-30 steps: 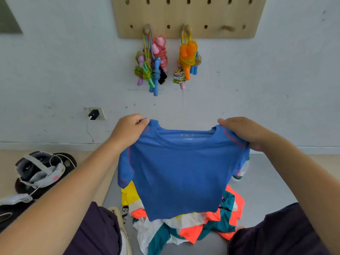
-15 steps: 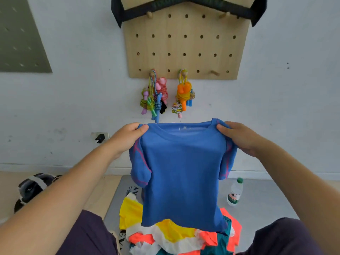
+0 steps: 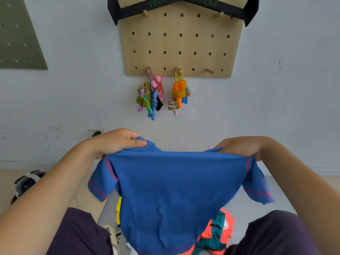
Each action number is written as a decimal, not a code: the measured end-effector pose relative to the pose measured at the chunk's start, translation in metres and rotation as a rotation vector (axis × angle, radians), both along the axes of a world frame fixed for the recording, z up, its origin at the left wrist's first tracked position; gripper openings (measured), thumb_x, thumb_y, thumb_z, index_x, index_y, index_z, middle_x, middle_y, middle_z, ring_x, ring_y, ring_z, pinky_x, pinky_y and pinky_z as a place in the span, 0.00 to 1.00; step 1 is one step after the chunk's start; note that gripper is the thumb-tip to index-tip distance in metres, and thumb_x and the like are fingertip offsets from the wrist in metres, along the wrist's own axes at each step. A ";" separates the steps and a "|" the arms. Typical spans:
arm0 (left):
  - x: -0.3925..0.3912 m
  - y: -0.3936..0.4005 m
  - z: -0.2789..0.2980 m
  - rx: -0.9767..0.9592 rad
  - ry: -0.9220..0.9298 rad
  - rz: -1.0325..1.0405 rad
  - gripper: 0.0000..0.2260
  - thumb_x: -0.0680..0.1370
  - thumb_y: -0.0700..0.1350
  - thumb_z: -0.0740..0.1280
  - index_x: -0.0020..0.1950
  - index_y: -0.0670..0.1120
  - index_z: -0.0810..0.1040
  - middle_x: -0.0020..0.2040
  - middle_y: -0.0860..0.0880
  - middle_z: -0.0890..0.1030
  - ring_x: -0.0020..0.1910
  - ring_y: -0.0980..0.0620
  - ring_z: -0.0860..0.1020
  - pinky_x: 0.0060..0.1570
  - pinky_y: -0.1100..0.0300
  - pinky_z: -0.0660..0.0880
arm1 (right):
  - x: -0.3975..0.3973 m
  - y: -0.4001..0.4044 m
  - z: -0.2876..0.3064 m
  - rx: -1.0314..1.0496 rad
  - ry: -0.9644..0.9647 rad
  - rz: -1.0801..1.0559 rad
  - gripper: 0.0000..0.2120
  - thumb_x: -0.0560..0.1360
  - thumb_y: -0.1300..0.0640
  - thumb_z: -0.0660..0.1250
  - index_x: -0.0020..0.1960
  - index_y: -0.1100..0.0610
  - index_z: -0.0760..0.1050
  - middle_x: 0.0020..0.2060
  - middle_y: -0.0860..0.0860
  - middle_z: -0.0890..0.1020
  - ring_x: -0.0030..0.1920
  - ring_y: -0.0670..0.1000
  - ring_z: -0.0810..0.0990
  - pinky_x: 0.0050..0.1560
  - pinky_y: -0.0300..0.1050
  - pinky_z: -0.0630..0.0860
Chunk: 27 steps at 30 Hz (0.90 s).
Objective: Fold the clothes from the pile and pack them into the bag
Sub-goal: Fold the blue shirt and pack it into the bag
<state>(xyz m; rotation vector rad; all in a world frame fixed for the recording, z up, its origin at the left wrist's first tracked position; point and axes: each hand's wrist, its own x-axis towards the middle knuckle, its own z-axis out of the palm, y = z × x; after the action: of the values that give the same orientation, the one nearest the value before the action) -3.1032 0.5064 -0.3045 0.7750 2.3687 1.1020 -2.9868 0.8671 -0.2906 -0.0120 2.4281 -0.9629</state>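
Observation:
A blue T-shirt [image 3: 171,190] with pink seam lines is spread flat in the air in front of me, its sleeves hanging out at both sides. My left hand [image 3: 116,141] grips its left shoulder and my right hand [image 3: 242,147] grips its right shoulder. Under the shirt, on the grey mat, lies the pile of clothes [image 3: 217,234] in orange, teal, yellow and white, mostly hidden by the shirt. No bag shows in this view.
A wooden pegboard [image 3: 180,43] on the white wall carries bundles of coloured skipping ropes [image 3: 150,94]. A black and white headset [image 3: 27,181] lies on the floor at the left. My knees in dark trousers [image 3: 79,234] flank the pile.
Both hands have moved apart and lowered, swinging the shirt from hanging upright to spread out nearly level toward me. The water bottle at the right is now hidden.

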 end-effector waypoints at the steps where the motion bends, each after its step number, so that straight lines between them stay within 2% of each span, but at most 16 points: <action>1: -0.005 0.000 0.002 0.006 0.000 0.005 0.31 0.67 0.67 0.70 0.49 0.39 0.78 0.40 0.47 0.79 0.39 0.51 0.74 0.43 0.54 0.68 | -0.004 0.001 0.002 -0.017 -0.012 0.004 0.15 0.76 0.44 0.67 0.53 0.54 0.83 0.50 0.53 0.86 0.44 0.49 0.83 0.44 0.41 0.78; 4: -0.033 0.011 -0.016 -0.034 0.068 0.070 0.26 0.73 0.63 0.69 0.47 0.38 0.77 0.38 0.49 0.76 0.37 0.53 0.73 0.42 0.56 0.67 | -0.029 0.004 -0.008 -0.075 -0.017 -0.068 0.17 0.77 0.44 0.66 0.56 0.55 0.82 0.52 0.55 0.85 0.47 0.51 0.83 0.49 0.46 0.79; 6: -0.059 0.024 -0.056 -0.103 0.052 0.085 0.21 0.77 0.58 0.68 0.46 0.39 0.78 0.37 0.51 0.77 0.36 0.54 0.73 0.41 0.58 0.67 | -0.055 0.007 -0.040 -0.075 -0.005 -0.145 0.15 0.78 0.45 0.66 0.55 0.55 0.82 0.51 0.53 0.86 0.49 0.51 0.84 0.52 0.45 0.80; 8: -0.085 0.038 -0.119 -0.208 0.006 0.086 0.17 0.78 0.56 0.67 0.44 0.41 0.78 0.36 0.52 0.77 0.35 0.56 0.72 0.39 0.60 0.67 | -0.086 0.011 -0.099 -0.040 0.003 -0.226 0.14 0.77 0.46 0.67 0.55 0.55 0.82 0.50 0.51 0.86 0.52 0.52 0.84 0.57 0.47 0.79; 10: -0.106 0.050 -0.200 -0.284 -0.026 0.113 0.16 0.79 0.54 0.66 0.38 0.44 0.74 0.34 0.51 0.74 0.33 0.55 0.70 0.34 0.60 0.63 | -0.116 0.018 -0.178 0.021 0.002 -0.272 0.15 0.77 0.47 0.67 0.53 0.57 0.82 0.51 0.52 0.85 0.53 0.52 0.82 0.60 0.49 0.76; 11: -0.112 0.054 -0.242 -0.298 -0.047 0.147 0.17 0.80 0.53 0.66 0.36 0.46 0.70 0.34 0.50 0.71 0.33 0.55 0.68 0.33 0.58 0.61 | -0.126 0.021 -0.221 0.040 -0.017 -0.288 0.15 0.77 0.47 0.67 0.52 0.59 0.82 0.51 0.52 0.84 0.51 0.52 0.81 0.59 0.48 0.76; 13: -0.115 0.057 -0.325 -0.278 -0.100 0.237 0.19 0.80 0.51 0.66 0.33 0.47 0.64 0.32 0.50 0.67 0.31 0.54 0.66 0.32 0.57 0.58 | -0.137 0.023 -0.303 0.033 -0.066 -0.332 0.15 0.77 0.48 0.68 0.49 0.60 0.81 0.44 0.51 0.82 0.44 0.50 0.77 0.50 0.43 0.73; 16: -0.116 0.059 -0.418 -0.234 -0.151 0.326 0.21 0.79 0.48 0.68 0.30 0.49 0.63 0.28 0.53 0.65 0.29 0.55 0.64 0.30 0.57 0.57 | -0.147 0.030 -0.395 0.017 -0.104 -0.433 0.12 0.77 0.49 0.69 0.42 0.58 0.81 0.34 0.48 0.78 0.35 0.46 0.73 0.34 0.30 0.68; 17: -0.120 0.061 -0.441 -0.237 -0.152 0.332 0.21 0.79 0.48 0.68 0.29 0.50 0.63 0.27 0.54 0.65 0.28 0.56 0.64 0.29 0.57 0.57 | -0.152 0.034 -0.420 0.016 -0.112 -0.445 0.12 0.76 0.50 0.69 0.42 0.59 0.81 0.33 0.48 0.76 0.35 0.46 0.71 0.30 0.29 0.66; 20: -0.140 0.069 -0.485 -0.252 -0.148 0.338 0.22 0.79 0.49 0.68 0.28 0.50 0.63 0.26 0.53 0.65 0.28 0.55 0.64 0.29 0.56 0.57 | -0.173 0.045 -0.474 0.011 -0.132 -0.444 0.13 0.77 0.55 0.69 0.46 0.67 0.79 0.35 0.50 0.74 0.35 0.47 0.68 0.30 0.31 0.65; 23: -0.166 0.080 -0.509 -0.320 -0.107 0.319 0.20 0.79 0.51 0.66 0.30 0.50 0.64 0.28 0.52 0.67 0.30 0.52 0.67 0.29 0.54 0.59 | -0.200 0.054 -0.505 0.029 -0.105 -0.462 0.13 0.77 0.55 0.69 0.41 0.64 0.76 0.32 0.49 0.71 0.36 0.48 0.67 0.31 0.35 0.63; 25: -0.181 0.088 -0.518 -0.336 -0.053 0.356 0.20 0.80 0.53 0.65 0.31 0.49 0.64 0.29 0.51 0.69 0.31 0.49 0.69 0.30 0.54 0.61 | -0.218 0.056 -0.518 0.056 -0.053 -0.478 0.14 0.77 0.53 0.69 0.39 0.63 0.76 0.32 0.50 0.70 0.36 0.50 0.67 0.35 0.41 0.65; 27: -0.192 0.095 -0.523 -0.331 0.008 0.394 0.13 0.80 0.53 0.64 0.38 0.48 0.73 0.36 0.48 0.75 0.38 0.45 0.74 0.37 0.50 0.68 | -0.231 0.055 -0.528 0.111 0.024 -0.497 0.15 0.76 0.54 0.69 0.37 0.63 0.73 0.32 0.52 0.70 0.37 0.51 0.68 0.37 0.47 0.63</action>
<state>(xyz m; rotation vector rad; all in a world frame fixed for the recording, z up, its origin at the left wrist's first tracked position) -3.2949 0.6017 -0.8279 0.2023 2.6845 0.8058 -3.2175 0.9220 -0.8186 0.6491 2.5548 -1.0290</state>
